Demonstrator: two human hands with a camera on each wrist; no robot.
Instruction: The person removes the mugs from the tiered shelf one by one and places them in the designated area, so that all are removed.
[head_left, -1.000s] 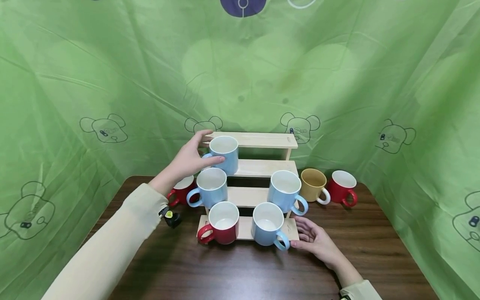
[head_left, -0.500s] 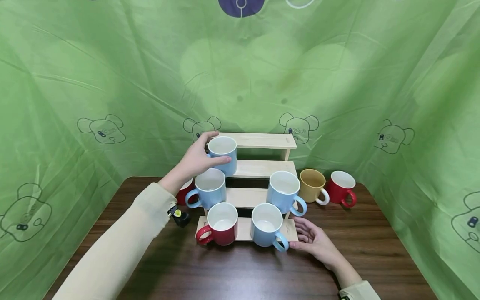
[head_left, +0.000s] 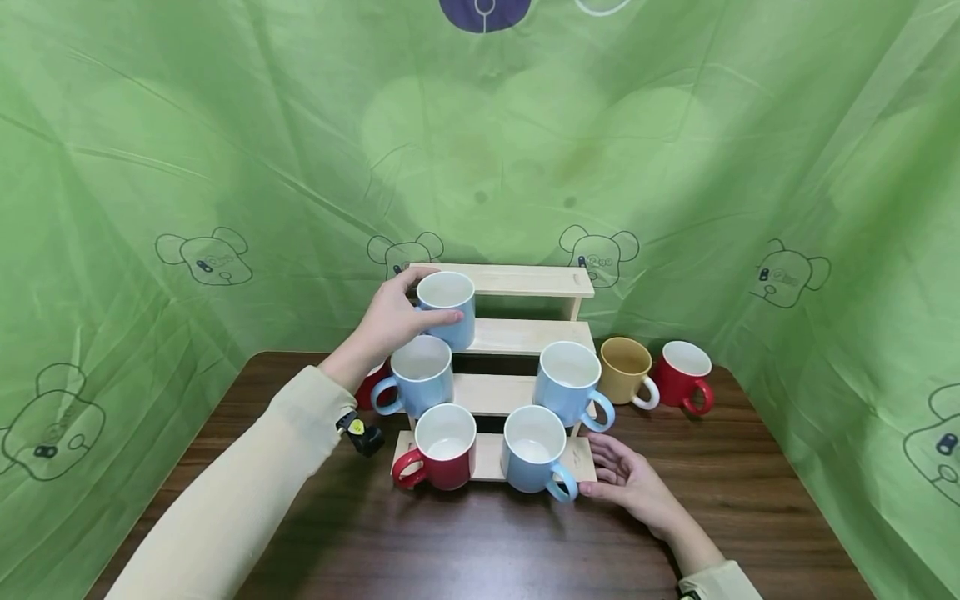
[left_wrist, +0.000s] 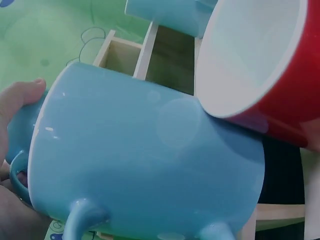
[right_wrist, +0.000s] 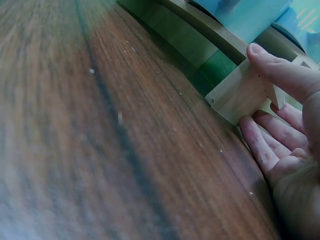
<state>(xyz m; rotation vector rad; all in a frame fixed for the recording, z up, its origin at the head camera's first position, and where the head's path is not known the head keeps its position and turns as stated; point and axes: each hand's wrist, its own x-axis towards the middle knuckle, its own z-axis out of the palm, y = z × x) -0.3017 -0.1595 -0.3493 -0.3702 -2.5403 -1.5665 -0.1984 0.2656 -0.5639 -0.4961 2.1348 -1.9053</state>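
Observation:
My left hand [head_left: 390,317] grips a light blue mug [head_left: 459,335] on the left of the third step of a stepped wooden rack [head_left: 525,279]. Its thumb lies across the mug's front, the other fingers behind it. In the left wrist view a nearer blue mug [left_wrist: 145,145] largely hides the held one. My right hand [head_left: 630,483] holds the right end of the bottom step, and in the right wrist view its thumb lies at the step's edge, fingers curled at the side panel [right_wrist: 242,92].
Two blue mugs stand on the second step, left [head_left: 423,379] and right [head_left: 566,383]. The bottom step carries a red mug [head_left: 446,458] and a blue mug [head_left: 531,458]. A yellow mug [head_left: 624,375] and red mug [head_left: 678,383] stand right of the rack; another red mug [head_left: 367,392] is partly hidden at left.
My left hand has shifted slightly right and closer around the blue mug, its thumb further across the front. The mug stays on the third step. My right hand has not moved.

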